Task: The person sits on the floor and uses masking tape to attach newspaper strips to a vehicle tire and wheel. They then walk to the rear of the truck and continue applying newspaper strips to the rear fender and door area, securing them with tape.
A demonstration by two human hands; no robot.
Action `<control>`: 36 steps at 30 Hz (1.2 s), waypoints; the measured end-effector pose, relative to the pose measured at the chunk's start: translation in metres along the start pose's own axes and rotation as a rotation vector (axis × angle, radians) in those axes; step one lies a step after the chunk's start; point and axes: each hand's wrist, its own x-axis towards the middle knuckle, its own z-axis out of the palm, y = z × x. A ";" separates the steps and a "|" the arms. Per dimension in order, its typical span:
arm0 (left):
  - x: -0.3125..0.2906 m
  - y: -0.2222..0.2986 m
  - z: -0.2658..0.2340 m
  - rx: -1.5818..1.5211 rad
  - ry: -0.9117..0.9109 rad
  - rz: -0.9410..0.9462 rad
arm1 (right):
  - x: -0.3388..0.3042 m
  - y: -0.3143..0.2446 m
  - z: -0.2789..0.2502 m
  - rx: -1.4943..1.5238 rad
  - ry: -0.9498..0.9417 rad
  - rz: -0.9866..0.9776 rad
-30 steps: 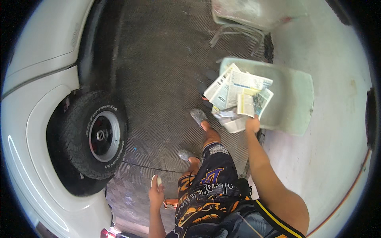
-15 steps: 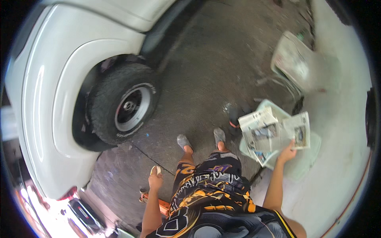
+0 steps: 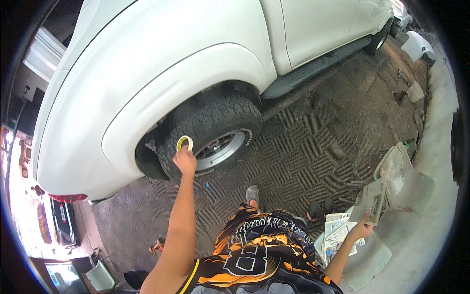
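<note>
My left hand (image 3: 184, 161) is stretched out in front of the pickup's rear wheel, closed around a roll of masking tape (image 3: 190, 144). Behind the roll, from this view, is the black tire (image 3: 210, 117) with its silver rim, under the white fender (image 3: 196, 68). On the right, my right hand (image 3: 361, 229) grips a folded newspaper sheet (image 3: 370, 200) by its lower edge. More newspaper (image 3: 338, 226) lies on the pale plastic chair (image 3: 369, 264) just below that hand. My fingers partly hide the tape roll's lower side.
A second pale chair (image 3: 404, 181) stands against the white wall (image 3: 435, 235). Dark slippers (image 3: 320, 209) lie on the textured floor (image 3: 303, 147) near my feet. The truck's side step (image 3: 318, 66) juts out along the far side. A small orange object (image 3: 157, 246) is at lower left.
My left hand has risen and reached forward with the tape roll, toward the wheel. My right hand has lifted a newspaper sheet off the pile. The view has turned toward the truck.
</note>
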 end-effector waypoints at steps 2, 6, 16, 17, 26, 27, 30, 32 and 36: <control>0.040 0.006 0.015 0.051 -0.004 0.037 | -0.023 -0.008 0.018 0.028 -0.086 -0.087; 0.090 0.005 0.036 0.202 0.079 0.130 | -0.062 -0.025 0.043 -0.009 -0.167 -0.196; 0.072 0.094 -0.003 -0.429 0.059 0.224 | -0.076 -0.088 0.132 0.012 -0.763 -0.303; 0.050 0.130 -0.027 -0.593 0.032 0.263 | -0.076 -0.095 0.150 -0.001 -0.862 -0.348; -0.053 0.306 -0.156 -0.441 -0.587 0.647 | -0.058 -0.160 0.286 0.134 -1.594 -0.627; -0.057 0.316 -0.162 -0.441 -0.557 0.586 | -0.051 -0.163 0.295 0.161 -1.642 -0.659; -0.083 0.340 -0.162 -0.341 -0.515 0.363 | -0.035 -0.169 0.314 0.195 -1.762 -0.868; -0.097 0.352 -0.160 -0.258 -0.377 0.320 | -0.033 -0.171 0.322 0.274 -1.902 -0.880; -0.106 0.352 -0.214 -0.282 -0.245 0.124 | -0.035 -0.160 0.336 0.367 -2.146 -0.933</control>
